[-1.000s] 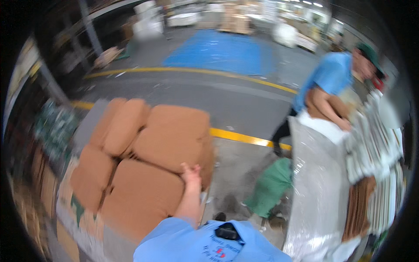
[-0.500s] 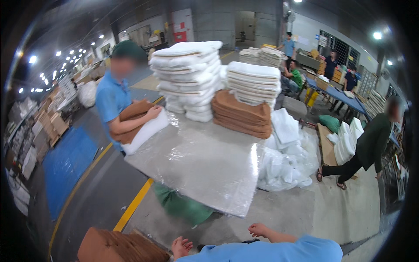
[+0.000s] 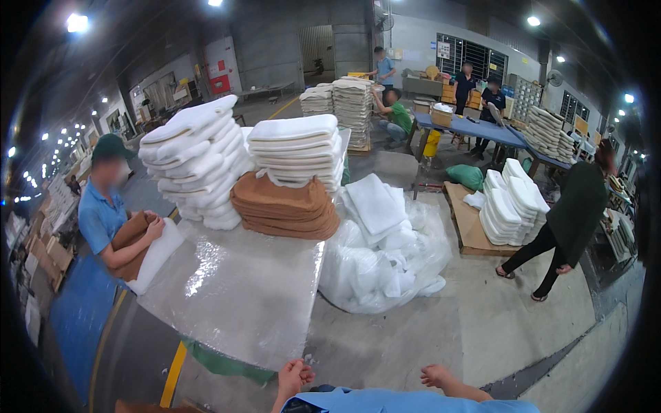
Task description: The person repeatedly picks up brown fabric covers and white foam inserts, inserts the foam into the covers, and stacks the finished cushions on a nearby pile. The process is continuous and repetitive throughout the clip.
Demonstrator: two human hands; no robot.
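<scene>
plainly, the left hand (image 3: 294, 376) is empty, loosely curled, just beside the near edge of the tabletop (image 3: 231, 296); the right hand (image 3: 435, 375) — empty, half spread — is well to its right. ahead of the left hand lies the brown stack (image 3: 284, 212) — soft, likely best steadied low, from both sides.

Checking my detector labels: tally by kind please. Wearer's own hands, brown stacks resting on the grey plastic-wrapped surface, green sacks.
Wearer's hands: 2 (left hand, right hand)
Brown stack on the wrapped surface: 1
Green sacks: 2 (partly hidden sack below the surface's edge, floor sack farther back)
Total: 5
</scene>
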